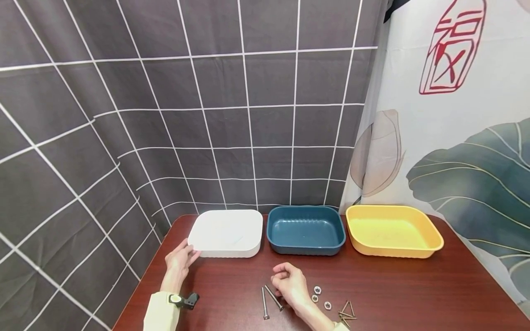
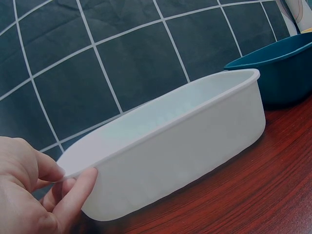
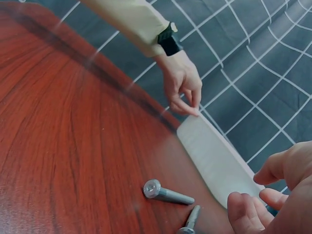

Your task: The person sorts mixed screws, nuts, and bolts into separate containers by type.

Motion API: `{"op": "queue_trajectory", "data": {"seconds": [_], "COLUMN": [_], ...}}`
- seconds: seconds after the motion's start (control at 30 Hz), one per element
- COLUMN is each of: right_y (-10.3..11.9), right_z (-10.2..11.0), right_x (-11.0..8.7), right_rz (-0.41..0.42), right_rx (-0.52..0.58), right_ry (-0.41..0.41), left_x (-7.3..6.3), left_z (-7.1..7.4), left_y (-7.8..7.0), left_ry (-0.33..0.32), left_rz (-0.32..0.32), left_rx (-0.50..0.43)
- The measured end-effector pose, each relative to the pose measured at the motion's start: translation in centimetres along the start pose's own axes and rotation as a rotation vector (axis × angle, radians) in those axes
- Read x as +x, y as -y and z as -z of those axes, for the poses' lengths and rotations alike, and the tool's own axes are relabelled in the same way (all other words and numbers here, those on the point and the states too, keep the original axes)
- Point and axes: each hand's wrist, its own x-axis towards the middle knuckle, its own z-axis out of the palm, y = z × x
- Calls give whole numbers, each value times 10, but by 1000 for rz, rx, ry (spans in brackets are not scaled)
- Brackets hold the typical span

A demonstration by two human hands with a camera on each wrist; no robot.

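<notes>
At the left corner of the white plastic tray (image 1: 232,253), my left hand (image 1: 178,262) pinches the rim between thumb and fingers, as the left wrist view shows up close. My right hand (image 1: 291,285) hovers over the table in front of the blue tray (image 1: 306,251), its fingers loosely curled with nothing seen between them. Two long metal bolts lie just left of it: one bolt (image 1: 265,303) points nearly straight away from me, the other bolt (image 1: 273,298) slants toward the hand. To the hand's right are three hex nuts (image 1: 317,290).
A yellow tray (image 1: 397,252) stands at the right, in a row with the others along the back of the reddish wooden table (image 1: 232,285). Several thin brass-coloured screws (image 1: 347,315) lie at the front right. Grey gridded cloth (image 1: 269,128) hangs close behind the trays.
</notes>
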Motion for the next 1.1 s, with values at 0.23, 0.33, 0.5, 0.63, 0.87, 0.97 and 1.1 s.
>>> {"op": "queue_trajectory", "data": {"seconds": [0.23, 0.33, 0.5, 0.63, 0.87, 0.97, 1.1], "right_y": [-7, -9, -14, -17, -20, -22, -24], "right_z": [-1, -2, -3, -4, -6, -7, -8], "right_x": [-3, -5, -7, -8, -7, -7, -8], "right_rz": [44, 52, 50, 44, 53, 62, 95], "right_rx": [-69, -79, -88, -101, -145, -193, -243], "right_ry": [-33, -42, -43, -37, -57, -71, -77], "left_x": [2, 2, 1, 0, 1, 1, 0], "left_z": [-1, -1, -1, 0, 0, 0, 0], "left_y": [0, 0, 0, 0, 0, 0, 0], "left_ry": [-9, -11, -3, 3, 11, 12, 10], "left_rz": [-5, -5, 1, 3, 2, 6, 9], "left_rx": [-11, -9, 9, 10, -2, 0, -2]}}
